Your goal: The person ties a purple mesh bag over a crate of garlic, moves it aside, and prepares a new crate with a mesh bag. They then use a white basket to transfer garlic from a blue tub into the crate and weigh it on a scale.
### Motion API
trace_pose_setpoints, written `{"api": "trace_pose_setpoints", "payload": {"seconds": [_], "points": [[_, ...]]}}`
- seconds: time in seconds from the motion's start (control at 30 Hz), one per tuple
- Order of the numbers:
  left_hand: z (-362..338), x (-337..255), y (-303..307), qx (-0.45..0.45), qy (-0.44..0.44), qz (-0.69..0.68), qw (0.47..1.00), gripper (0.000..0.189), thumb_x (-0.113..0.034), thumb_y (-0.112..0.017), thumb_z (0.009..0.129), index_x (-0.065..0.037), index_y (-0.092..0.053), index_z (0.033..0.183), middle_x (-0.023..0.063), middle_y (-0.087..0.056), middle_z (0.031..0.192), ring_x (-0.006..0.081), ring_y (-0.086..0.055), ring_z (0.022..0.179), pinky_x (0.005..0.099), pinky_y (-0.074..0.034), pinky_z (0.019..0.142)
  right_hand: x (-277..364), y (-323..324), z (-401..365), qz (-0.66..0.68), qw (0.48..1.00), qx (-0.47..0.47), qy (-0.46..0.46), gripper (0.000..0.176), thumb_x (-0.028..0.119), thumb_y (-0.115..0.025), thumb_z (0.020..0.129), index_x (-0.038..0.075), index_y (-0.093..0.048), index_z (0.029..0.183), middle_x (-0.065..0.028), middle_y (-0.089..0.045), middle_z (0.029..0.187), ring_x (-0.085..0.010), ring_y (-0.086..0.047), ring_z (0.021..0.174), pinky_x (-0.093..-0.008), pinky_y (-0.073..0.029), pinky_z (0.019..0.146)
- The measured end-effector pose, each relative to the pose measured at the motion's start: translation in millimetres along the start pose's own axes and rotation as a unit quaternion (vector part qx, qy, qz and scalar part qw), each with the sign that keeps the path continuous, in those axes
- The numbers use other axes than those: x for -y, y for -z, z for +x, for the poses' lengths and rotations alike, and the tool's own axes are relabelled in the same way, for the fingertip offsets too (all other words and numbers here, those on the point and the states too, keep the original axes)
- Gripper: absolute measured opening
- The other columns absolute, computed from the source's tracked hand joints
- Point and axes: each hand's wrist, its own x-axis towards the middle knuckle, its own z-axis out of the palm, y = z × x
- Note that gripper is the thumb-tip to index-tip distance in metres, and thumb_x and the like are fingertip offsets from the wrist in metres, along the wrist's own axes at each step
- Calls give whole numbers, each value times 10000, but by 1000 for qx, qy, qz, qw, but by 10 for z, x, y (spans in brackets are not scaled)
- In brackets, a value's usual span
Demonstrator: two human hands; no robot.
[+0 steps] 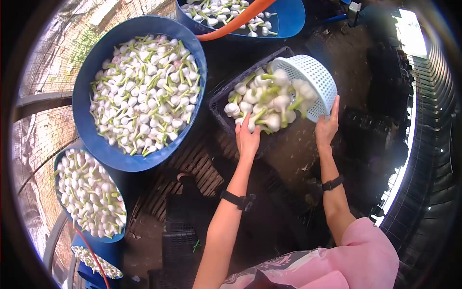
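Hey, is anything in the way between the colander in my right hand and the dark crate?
Nothing visible blocks the way: garlic bulbs span from the tilted colander to the dark crate. Your left hand is at the crate's near side, not across that path.

Place: you stand in what looks like a farm packing shed.
Garlic (144, 91): it surrounds you in bulk, stems cut short.
Blue tubs (138, 165): several, heaped with bulbs, stand ahead and to your left.
Dark plastic crates (221, 117): one lies before you with bulbs in it, others sit nearby.
Mesh wall (42, 139): daylight glows through it on your left.
Slatted boards (193, 163): they lie on the dark floor (301, 147) below you.
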Motion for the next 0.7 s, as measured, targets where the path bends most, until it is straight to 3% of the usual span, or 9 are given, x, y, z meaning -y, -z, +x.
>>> {"api": "trace_pose_setpoints", "payload": {"seconds": [0.13,0.23,0.3,0.43,0.47,0.5,0.57,0.6,0.7], "points": [[-3,-10,-131,-44,-31,105,993,711,-255,-688,734,-160,-379,1367,302,-258,1387,440,-290,1266,452,-291,1031,-311,-79,223,-12,996,-83,-37,740,-98,-483,730,96,-263,1409,-174,-361,1397,-336,-382,1262,-377,-345,1010],[130,-166,-218,-100,-168,192,962,758,-332,-731,689,-171,-403,1354,246,-204,1437,447,-248,1288,497,-257,1044,-487,-128,365,-21,994,-93,-50,739,-83,-471,728,93,-248,1410,-190,-359,1390,-360,-383,1250,-403,-344,1009],[187,-233,-260,-4,-299,346,889,763,-367,-751,659,-151,-447,1325,169,-268,1432,418,-279,1277,540,-261,1028,-632,-192,406,-20,996,-81,-37,738,-78,-471,722,86,-249,1407,-204,-350,1390,-372,-377,1249,-406,-340,1012],[374,218,-203,79,-284,486,823,230,-186,-595,768,-100,-625,979,120,-365,1397,375,-324,1279,540,-197,1066,-792,-179,357,54,987,-136,-73,727,-85,-442,721,77,-254,1404,-199,-383,1374,-339,-395,1255,-378,-307,1038],[324,307,-103,91,-294,468,828,148,-101,-515,780,-89,-614,890,127,-428,1351,363,-360,1263,501,-199,1080,-1060,-226,330,119,979,-144,-88,687,-88,-440,710,48,-300,1369,-187,-463,1293,-328,-507,1146,-401,-420,944],[278,337,-75,92,-290,474,827,148,-101,-515,780,-89,-614,890,127,-428,1351,363,-360,1263,501,-199,1080,-989,-205,327,123,978,-141,-92,687,-88,-440,710,48,-300,1369,-187,-463,1293,-328,-507,1146,-401,-420,944],[175,436,-27,91,-346,489,796,170,-113,-531,773,-85,-630,908,134,-467,1313,367,-379,1247,453,-220,1084,-751,-108,312,367,843,-105,-378,630,-89,-453,693,23,-355,1305,-167,-513,1194,-299,-591,988,-407,-530,769],[128,402,-32,79,-344,484,801,197,-136,-553,759,-82,-639,928,137,-492,1284,372,-411,1215,433,-273,1058,-802,-119,285,456,807,-74,-367,575,-79,-469,679,2,-383,1242,-147,-537,1105,-261,-623,864,-381,-571,636],[-50,284,57,113,-334,397,847,188,-131,-623,726,-74,-652,902,117,-541,1223,336,-516,1080,414,-412,911,-810,-149,187,540,735,5,-410,561,-67,-468,685,-16,-377,1236,-152,-541,1087,-268,-621,870,-404,-578,675]]}}
